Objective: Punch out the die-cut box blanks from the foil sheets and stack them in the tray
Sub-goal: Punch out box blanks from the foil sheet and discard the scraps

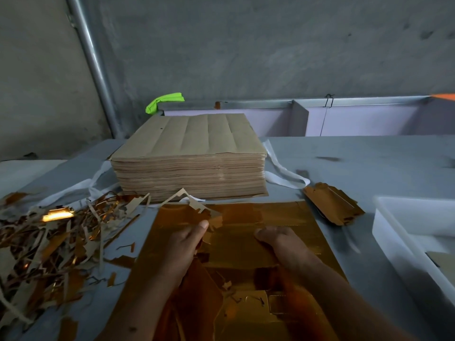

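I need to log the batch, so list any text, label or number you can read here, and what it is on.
None: no readable text, label or number shows anywhere.
Sheet stack: plain brown, only crease lines.
Foil sheet under both hands: bare gold, no print.
Punched blanks: no marking.
Tray: plain white.
Scrap pile: no print visible.
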The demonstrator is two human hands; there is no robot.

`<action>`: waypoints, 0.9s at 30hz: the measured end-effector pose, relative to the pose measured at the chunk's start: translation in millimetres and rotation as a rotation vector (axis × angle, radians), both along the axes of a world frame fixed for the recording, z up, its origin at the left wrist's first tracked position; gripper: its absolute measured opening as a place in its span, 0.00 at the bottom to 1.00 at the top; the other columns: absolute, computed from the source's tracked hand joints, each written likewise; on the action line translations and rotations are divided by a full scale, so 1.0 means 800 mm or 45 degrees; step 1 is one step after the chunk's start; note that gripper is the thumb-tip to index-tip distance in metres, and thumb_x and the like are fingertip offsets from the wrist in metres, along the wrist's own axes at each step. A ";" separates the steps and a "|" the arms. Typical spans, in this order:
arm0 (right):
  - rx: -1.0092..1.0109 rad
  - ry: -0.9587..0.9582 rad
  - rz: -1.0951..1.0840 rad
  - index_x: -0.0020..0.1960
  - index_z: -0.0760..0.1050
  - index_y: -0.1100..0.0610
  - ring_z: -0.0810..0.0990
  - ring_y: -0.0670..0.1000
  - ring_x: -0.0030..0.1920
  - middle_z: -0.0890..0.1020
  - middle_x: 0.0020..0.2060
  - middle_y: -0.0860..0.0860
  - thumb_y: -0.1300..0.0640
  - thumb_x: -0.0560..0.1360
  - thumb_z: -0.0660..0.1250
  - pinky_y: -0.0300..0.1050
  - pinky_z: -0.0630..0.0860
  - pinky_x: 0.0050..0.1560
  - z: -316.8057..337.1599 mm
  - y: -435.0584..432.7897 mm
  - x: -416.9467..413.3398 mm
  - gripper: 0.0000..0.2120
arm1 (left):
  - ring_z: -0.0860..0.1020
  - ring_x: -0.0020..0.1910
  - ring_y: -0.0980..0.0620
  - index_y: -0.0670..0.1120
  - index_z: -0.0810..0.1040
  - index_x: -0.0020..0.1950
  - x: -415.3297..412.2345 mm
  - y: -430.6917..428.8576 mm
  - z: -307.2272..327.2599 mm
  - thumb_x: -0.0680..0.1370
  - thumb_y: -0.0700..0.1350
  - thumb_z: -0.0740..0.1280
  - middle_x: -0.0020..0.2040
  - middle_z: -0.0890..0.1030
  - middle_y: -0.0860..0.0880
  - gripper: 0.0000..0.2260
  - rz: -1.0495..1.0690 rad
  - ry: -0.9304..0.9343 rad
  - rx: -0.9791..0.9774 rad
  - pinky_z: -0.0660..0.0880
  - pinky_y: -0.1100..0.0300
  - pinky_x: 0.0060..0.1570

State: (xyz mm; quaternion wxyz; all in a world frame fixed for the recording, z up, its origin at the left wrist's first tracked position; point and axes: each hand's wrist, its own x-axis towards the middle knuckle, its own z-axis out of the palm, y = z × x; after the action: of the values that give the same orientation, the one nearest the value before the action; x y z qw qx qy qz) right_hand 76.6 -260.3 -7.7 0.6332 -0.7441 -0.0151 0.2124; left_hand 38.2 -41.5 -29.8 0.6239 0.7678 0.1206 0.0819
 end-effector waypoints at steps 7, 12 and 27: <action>-0.183 -0.104 0.135 0.52 0.79 0.54 0.83 0.60 0.52 0.84 0.50 0.57 0.45 0.79 0.64 0.61 0.79 0.58 0.008 -0.004 0.007 0.13 | 0.83 0.45 0.48 0.47 0.85 0.44 0.003 0.004 -0.004 0.80 0.46 0.67 0.40 0.85 0.49 0.09 0.144 -0.010 -0.036 0.76 0.55 0.44; -0.187 -0.115 0.134 0.52 0.80 0.54 0.83 0.61 0.52 0.85 0.49 0.57 0.45 0.79 0.65 0.66 0.76 0.59 0.010 -0.012 0.009 0.13 | 0.82 0.47 0.41 0.44 0.83 0.44 0.006 0.004 -0.010 0.81 0.45 0.66 0.43 0.84 0.42 0.10 0.134 -0.030 0.016 0.78 0.46 0.51; 0.015 -0.031 0.002 0.56 0.76 0.59 0.85 0.64 0.47 0.85 0.48 0.60 0.49 0.78 0.66 0.64 0.79 0.57 0.000 -0.044 0.016 0.15 | 0.75 0.45 0.53 0.47 0.82 0.42 0.005 0.001 -0.008 0.82 0.46 0.64 0.45 0.81 0.52 0.11 0.246 -0.088 0.105 0.68 0.60 0.40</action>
State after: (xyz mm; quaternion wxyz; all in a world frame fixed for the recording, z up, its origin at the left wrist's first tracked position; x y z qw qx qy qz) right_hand 89.5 -295.5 -7.3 0.6370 -0.7430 -0.0246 0.2038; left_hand 42.1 -40.9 -36.3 0.5847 0.7743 0.1691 0.1732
